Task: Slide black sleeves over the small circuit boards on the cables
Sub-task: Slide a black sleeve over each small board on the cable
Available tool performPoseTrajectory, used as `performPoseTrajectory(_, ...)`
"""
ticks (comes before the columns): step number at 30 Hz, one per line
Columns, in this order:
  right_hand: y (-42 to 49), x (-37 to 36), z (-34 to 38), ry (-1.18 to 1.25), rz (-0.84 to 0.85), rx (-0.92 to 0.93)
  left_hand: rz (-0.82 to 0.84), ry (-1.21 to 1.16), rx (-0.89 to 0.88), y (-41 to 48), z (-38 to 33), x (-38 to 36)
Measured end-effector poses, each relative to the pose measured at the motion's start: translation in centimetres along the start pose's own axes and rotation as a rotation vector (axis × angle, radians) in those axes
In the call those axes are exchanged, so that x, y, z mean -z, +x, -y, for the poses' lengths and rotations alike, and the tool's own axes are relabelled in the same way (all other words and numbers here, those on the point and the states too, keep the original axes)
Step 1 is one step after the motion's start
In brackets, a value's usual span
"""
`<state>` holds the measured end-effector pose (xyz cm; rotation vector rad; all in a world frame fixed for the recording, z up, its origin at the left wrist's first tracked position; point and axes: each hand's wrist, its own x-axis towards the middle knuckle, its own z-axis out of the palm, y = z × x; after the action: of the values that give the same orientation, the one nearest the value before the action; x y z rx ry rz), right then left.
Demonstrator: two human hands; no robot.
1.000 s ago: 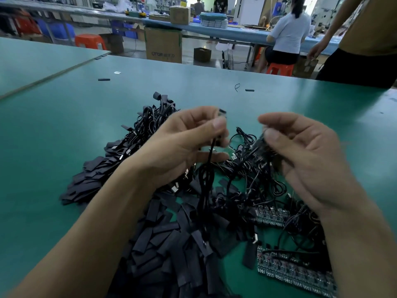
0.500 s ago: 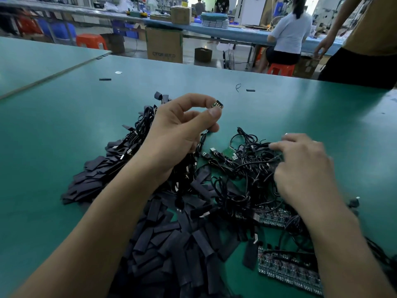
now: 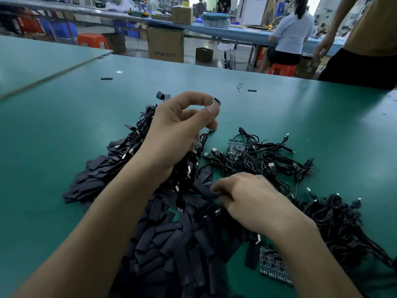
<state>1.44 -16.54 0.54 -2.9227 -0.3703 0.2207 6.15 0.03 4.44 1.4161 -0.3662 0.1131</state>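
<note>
My left hand is raised above the table, pinching a small circuit board between thumb and forefinger; its black cable hangs down under the palm. My right hand is low over the heap of flat black sleeves, with thumb and fingertips closed on one black sleeve at the top of the heap. A tangle of black cables lies to the right of my left hand, and a second tangle lies right of my right wrist.
Green table. A board panel lies near the front under my right forearm; another board sits in the cable tangle. Finished sleeved cables pile up on the left. A person in a tan shirt stands at the far right edge.
My right hand dropped from chest height into the cables, then moved left and nearer onto the sleeve heap and closed on a sleeve. My left hand stayed raised with the board.
</note>
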Motion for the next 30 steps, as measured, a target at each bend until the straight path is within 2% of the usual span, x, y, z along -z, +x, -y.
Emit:
performPoseTrajectory(2,0.0,0.1,-0.6,-0.085,-0.025,-0.056,-0.007,0.009,0.002,0.0,-0.1,0.1)
performPoseTrajectory(7,0.1,0.3,-1.4,-0.093,-0.044,-0.245,-0.017,0.006,-0.004,0.1,-0.1,0.1)
performPoseTrajectory(11,0.2,0.2,-1.4,-0.126,-0.087,-0.327,-0.022,0.020,-0.007,0.1,0.0,0.2)
performPoseTrajectory(15,0.3,0.0,-0.9,-0.143,-0.127,-0.201,-0.031,0.029,0.005,0.2,0.1,0.1)
performPoseTrajectory(19,0.7,-0.3,-0.5,-0.116,-0.033,-0.045,-0.054,0.054,0.020,0.3,0.3,0.0)
performPoseTrajectory(25,0.6,-1.2,-0.6,-0.079,0.004,-0.023,-0.039,0.065,0.071,0.4,0.4,-0.2)
performPoseTrajectory(30,0.7,-1.3,-0.7,-0.067,0.018,0.027,0.028,0.093,0.036,0.3,0.5,-0.4)
